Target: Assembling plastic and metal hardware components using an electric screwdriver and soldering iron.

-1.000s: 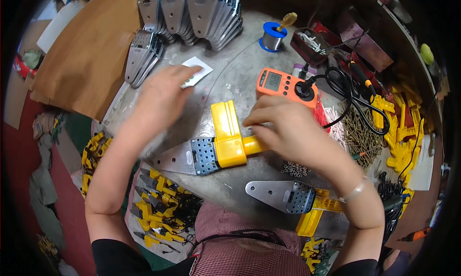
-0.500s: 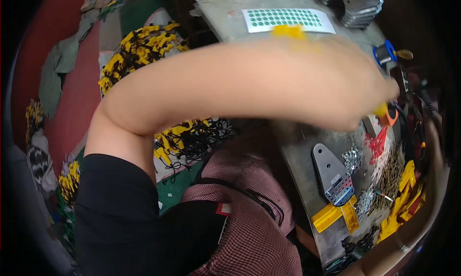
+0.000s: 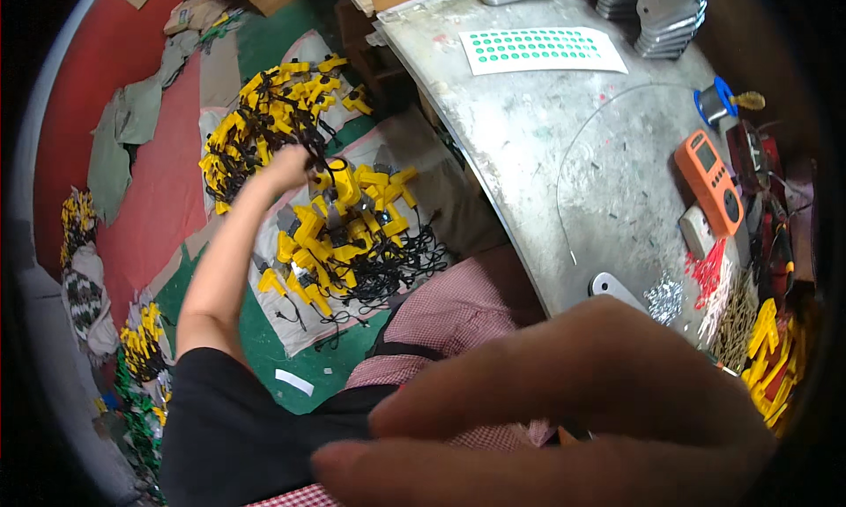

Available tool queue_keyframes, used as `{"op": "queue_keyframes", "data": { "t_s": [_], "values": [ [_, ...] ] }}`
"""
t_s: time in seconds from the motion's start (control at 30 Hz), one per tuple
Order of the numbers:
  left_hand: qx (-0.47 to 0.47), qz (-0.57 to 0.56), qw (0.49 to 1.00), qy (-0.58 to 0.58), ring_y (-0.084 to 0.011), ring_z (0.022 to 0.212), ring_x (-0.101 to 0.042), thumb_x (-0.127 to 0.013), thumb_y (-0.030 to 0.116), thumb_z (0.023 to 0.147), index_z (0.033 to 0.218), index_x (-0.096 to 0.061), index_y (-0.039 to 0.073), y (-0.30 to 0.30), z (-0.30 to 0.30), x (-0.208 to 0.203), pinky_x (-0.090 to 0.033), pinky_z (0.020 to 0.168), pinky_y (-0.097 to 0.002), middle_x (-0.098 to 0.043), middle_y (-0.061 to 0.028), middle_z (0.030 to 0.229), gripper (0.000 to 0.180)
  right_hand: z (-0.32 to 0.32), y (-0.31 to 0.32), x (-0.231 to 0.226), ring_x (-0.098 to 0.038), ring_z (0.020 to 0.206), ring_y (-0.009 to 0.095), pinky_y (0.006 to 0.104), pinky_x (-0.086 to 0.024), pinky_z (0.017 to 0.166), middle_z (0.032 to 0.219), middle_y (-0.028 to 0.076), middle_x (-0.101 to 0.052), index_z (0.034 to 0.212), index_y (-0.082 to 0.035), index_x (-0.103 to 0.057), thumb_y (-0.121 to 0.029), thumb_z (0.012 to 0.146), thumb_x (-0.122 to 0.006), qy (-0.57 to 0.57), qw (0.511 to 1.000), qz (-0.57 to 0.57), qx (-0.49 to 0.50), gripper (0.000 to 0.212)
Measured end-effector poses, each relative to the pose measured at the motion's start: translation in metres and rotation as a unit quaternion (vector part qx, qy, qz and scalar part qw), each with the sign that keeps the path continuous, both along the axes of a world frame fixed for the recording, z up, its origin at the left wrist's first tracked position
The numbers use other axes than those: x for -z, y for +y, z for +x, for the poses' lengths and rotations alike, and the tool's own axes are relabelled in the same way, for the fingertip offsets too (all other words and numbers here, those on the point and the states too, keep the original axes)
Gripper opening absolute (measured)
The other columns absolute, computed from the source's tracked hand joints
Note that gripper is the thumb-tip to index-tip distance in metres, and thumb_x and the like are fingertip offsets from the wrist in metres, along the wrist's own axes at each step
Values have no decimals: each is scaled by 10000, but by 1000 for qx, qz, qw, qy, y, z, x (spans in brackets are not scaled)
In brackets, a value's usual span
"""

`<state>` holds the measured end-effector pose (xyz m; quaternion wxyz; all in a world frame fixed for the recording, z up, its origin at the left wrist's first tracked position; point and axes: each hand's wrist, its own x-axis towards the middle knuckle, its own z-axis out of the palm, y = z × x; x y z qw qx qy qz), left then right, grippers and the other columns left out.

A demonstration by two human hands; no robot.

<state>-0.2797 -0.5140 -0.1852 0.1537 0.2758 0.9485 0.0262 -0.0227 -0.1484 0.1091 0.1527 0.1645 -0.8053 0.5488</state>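
Observation:
My left arm stretches out over two heaps of yellow plastic devices with black cords on the floor. The left hand (image 3: 293, 167) is closed at the edge of the nearer heap (image 3: 304, 225), with a black cord at its fingers. Just beside it lies a yellow device (image 3: 345, 188); whether the cord belongs to it I cannot tell. The farther heap (image 3: 256, 119) is behind the hand. Close to the camera, my right hand (image 3: 582, 410) looms large and blurred, its fingers apart and nothing seen between them. It covers the table's near part and most of a grey metal plate (image 3: 614, 288).
On the metal table (image 3: 520, 137) are a sheet of green round stickers (image 3: 542, 50), stacked metal plates (image 3: 670, 13), a solder wire spool (image 3: 716, 100), an orange meter (image 3: 708, 181), small screws (image 3: 665, 297), red pieces (image 3: 708, 269) and yellow plastic parts (image 3: 767, 348). White paper (image 3: 294, 382) lies on the green floor.
My left arm has swung from across the table, a blurred yellow thing near its hand, to the floor heaps. The orange meter now shows. My right hand has risen close to the camera.

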Motion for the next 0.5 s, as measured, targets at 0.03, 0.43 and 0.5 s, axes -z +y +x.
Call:
{"op": "queue_keyframes", "data": {
  "t_s": [0.03,0.43,0.5],
  "values": [
    [-23,-115,993,-3,-381,844,-653,-682,148,742,970,-718,103,15,9,29,-524,765,-455,-687,-182,913,235,3,4,-4,-635,742,257,276,-515,657,842,150,-663,1047,-67,-613,-98,820,-684,-50,999,8,17,240],
    [53,-145,945,-287,-344,1131,-587,-673,167,737,1387,-462,118,147,140,158,-474,967,-400,-597,-212,1238,686,42,44,-106,-603,669,204,268,-487,599,773,120,-638,954,-79,-599,-103,789,-705,-530,838,-3,133,198],
    [127,-90,965,-212,-345,1030,-632,-598,129,786,1236,-576,93,160,132,115,-512,875,-433,-656,-206,1089,452,65,46,-105,-600,663,199,268,-485,594,767,118,-636,946,-80,-597,-104,786,-707,-553,821,-17,140,195]
  ]
}}
